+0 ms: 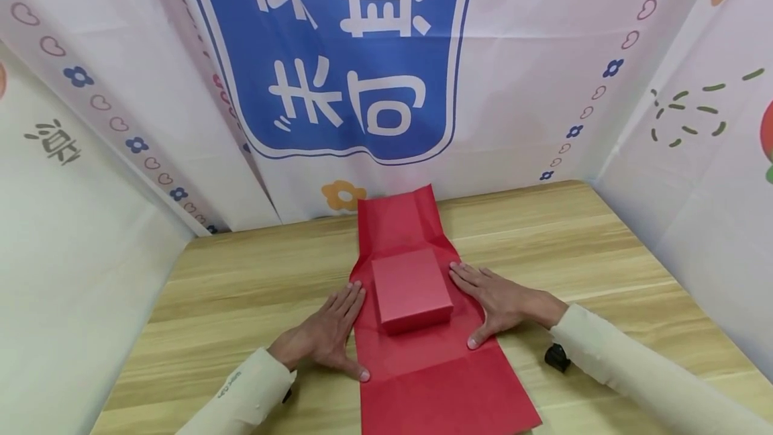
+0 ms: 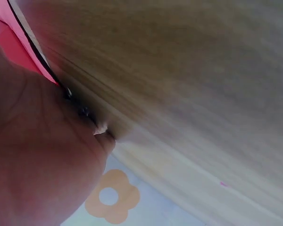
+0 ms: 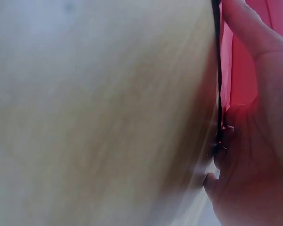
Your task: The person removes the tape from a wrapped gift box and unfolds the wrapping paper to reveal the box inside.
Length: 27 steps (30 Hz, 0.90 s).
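Observation:
A red square box (image 1: 412,287) sits on a long strip of red wrapping paper (image 1: 447,395) whose sides are folded inward. My left hand (image 1: 326,333) lies with straight, spread fingers on the paper's left edge, its thumb lower down on the same edge. On the opposite edge, my right hand (image 1: 496,299) rests its straight fingers beside the box, thumb spread toward the near side. Neither hand touches the box. In the left wrist view, the palm (image 2: 42,155) covers most of the paper. The right palm (image 3: 259,150) partly hides the red paper in the right wrist view.
The wooden table (image 1: 241,287) extends on both sides of the paper. White printed cloth (image 1: 513,86) hangs behind the table and along both sides. The paper's far end rises slightly near the back cloth. A small black object (image 1: 557,358) shows under the right sleeve.

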### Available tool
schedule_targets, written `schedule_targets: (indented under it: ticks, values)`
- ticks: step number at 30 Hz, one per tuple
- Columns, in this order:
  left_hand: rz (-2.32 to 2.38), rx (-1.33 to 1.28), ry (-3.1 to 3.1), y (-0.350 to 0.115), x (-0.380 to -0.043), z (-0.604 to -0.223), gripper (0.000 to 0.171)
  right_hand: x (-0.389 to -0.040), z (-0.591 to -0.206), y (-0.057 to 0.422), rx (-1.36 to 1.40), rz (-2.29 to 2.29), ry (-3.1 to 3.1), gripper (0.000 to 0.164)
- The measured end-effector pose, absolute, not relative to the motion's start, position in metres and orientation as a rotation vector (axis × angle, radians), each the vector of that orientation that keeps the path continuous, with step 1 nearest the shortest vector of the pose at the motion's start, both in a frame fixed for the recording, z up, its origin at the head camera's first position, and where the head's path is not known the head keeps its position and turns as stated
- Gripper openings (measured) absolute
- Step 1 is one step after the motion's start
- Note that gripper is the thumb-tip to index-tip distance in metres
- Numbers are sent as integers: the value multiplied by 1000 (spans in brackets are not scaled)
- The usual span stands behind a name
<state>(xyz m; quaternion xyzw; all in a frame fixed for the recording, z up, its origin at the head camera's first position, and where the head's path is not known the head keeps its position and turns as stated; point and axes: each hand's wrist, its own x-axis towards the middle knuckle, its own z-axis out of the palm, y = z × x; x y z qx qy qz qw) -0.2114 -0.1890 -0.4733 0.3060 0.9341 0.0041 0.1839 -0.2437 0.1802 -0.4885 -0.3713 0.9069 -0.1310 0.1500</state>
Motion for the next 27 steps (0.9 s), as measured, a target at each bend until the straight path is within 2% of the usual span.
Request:
schedule_targets:
  ticks: [5,10,16,27]
  values:
    - [24,854,2633,-188,-212,-471,137,-245,-488,180,-1059,-396,2594,129]
    - [117,876,2615,-191,-210,-472,127,-242,-485,183,-1038,-422,2579,125]
    - [279,972,2653,-203,-211,-469,114,-244,-475,192,-1026,-476,2641,112]
    - [169,979,2829,-223,-215,-466,105,-252,-473,212,-954,-431,2943,84]
